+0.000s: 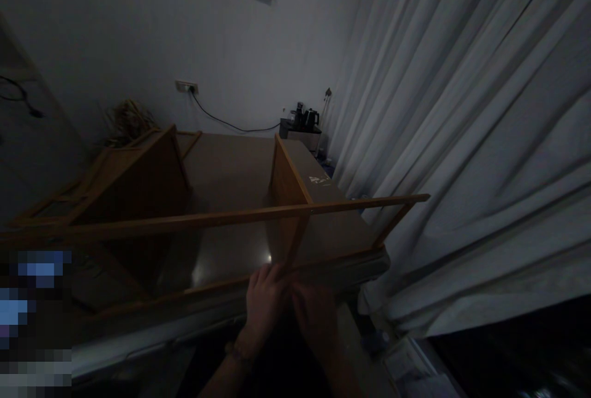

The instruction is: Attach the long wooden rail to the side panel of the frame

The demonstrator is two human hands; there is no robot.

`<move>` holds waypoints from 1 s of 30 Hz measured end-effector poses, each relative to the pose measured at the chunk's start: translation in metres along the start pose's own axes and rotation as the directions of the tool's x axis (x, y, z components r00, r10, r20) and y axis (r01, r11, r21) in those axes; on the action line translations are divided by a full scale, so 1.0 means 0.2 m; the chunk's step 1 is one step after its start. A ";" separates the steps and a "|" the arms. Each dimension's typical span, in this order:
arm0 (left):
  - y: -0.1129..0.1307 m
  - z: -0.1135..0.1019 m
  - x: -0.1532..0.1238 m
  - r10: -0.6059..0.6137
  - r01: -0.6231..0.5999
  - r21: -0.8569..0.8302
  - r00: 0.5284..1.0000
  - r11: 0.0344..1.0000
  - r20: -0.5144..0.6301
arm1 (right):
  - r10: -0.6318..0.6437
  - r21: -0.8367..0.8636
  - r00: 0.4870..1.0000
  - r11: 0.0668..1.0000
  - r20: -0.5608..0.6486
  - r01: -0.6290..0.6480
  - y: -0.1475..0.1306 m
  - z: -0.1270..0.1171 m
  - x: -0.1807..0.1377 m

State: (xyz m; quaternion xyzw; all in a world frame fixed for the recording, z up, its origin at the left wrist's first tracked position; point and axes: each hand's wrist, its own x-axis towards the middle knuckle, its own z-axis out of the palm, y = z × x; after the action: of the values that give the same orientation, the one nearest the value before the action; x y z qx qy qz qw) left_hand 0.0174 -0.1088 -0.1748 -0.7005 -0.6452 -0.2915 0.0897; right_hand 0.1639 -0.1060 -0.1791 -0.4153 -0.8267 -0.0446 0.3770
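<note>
A wooden frame of panels and rails [221, 218] lies on its side in front of me in dim light. My left hand [264, 304] and my right hand [316, 317] sit side by side at its near lower rail, where an upright divider panel [290, 184] meets it. The left fingers curl over the rail's edge by the divider's foot. The right hand is pressed against the same spot, its fingers too dark to read. A bracelet shows on my left wrist.
Long pale curtains [462, 139] hang at the right, close to the frame's end. A small stand with a kettle [305, 121] is by the far wall, with a socket and cable [187, 87] and a picture above.
</note>
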 end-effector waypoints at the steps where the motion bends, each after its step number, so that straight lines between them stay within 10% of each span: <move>1: 0.00 0.00 0.00 0.000 0.000 -0.006 1.000 1.000 0.001 | 0.005 0.006 1.000 1.000 0.001 -0.005 0.00 0.00 -0.01; 19: 0.01 -0.01 0.01 0.002 -0.002 -0.002 1.000 1.000 0.002 | 0.470 0.472 0.881 0.765 0.055 -0.438 -0.12 0.11 -0.03; 30: 0.02 -0.01 0.01 0.007 -0.007 0.003 1.000 1.000 -0.022 | 0.317 0.353 0.948 0.887 0.007 -0.299 -0.05 0.07 -0.03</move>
State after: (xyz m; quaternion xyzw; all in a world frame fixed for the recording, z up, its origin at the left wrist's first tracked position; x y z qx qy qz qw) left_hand 0.0196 -0.1089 -0.1707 -0.6994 -0.6422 -0.2979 0.0988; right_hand 0.1517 -0.1110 -0.1900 -0.4661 -0.7352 0.1530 0.4678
